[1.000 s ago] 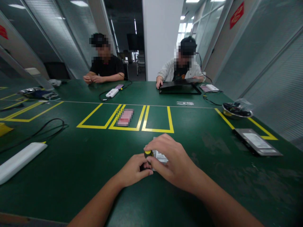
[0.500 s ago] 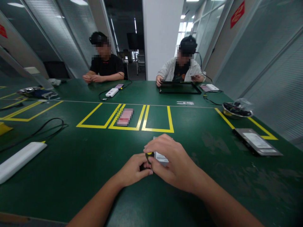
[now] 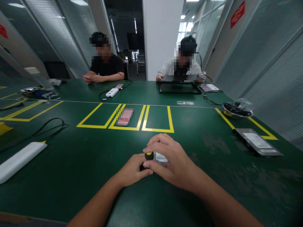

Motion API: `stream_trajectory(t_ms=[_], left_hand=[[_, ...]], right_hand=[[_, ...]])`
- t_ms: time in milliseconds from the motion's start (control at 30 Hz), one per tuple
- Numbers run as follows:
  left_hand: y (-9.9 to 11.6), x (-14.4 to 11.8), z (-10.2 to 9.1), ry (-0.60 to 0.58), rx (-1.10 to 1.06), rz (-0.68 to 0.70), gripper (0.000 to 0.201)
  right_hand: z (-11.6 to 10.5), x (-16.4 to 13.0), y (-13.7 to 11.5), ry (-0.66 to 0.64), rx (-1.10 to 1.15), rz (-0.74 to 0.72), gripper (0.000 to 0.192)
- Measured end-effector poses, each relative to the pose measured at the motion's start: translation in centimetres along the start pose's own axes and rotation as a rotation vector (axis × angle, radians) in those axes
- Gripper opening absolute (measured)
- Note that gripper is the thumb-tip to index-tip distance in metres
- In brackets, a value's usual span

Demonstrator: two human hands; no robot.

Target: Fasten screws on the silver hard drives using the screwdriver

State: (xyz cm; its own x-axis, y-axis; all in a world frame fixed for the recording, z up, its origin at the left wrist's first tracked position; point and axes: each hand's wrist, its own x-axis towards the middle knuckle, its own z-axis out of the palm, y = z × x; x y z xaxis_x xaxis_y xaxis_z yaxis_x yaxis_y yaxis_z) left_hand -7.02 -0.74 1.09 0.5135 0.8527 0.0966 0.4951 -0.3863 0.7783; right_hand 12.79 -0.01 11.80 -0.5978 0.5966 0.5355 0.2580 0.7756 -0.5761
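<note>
My right hand (image 3: 171,157) is curled round the black-and-yellow handle of a screwdriver (image 3: 149,155), its end pointing up toward me. Thumb and fingers press on the handle's sides; the shaft and tip are hidden. Beneath it lies a silver hard drive (image 3: 161,157) with a white label, mostly covered by my fingers. My left hand (image 3: 132,171) is closed at the drive's left side, thumb and fingertips against it near the screwdriver.
Another hard drive (image 3: 257,142) lies at the right, before a metal bowl (image 3: 237,111) of dark parts. A white power bank (image 3: 22,160) with a cable is at left. Yellow tape (image 3: 157,129) marks the table around a pink phone (image 3: 125,117). Two people sit opposite, one holding a black panel (image 3: 178,78).
My right fingers have shifted round the screwdriver handle, and the handle has turned slightly. My left hand stays put. Across the table, a person has raised a dark panel above the black frame.
</note>
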Motion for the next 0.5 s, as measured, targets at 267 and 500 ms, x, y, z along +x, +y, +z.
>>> stream_trajectory(t_ms=[267,500], left_hand=[[-0.37,-0.10,0.23,-0.016,-0.015,-0.001,0.006],[0.01,-0.15,-0.03,0.036,0.041,0.015,0.012]], right_hand=[[-0.32,0.01,0.00,0.002,0.021,-0.043,0.027],[-0.06,0.03,-0.05,-0.009,-0.009,0.033,0.015]])
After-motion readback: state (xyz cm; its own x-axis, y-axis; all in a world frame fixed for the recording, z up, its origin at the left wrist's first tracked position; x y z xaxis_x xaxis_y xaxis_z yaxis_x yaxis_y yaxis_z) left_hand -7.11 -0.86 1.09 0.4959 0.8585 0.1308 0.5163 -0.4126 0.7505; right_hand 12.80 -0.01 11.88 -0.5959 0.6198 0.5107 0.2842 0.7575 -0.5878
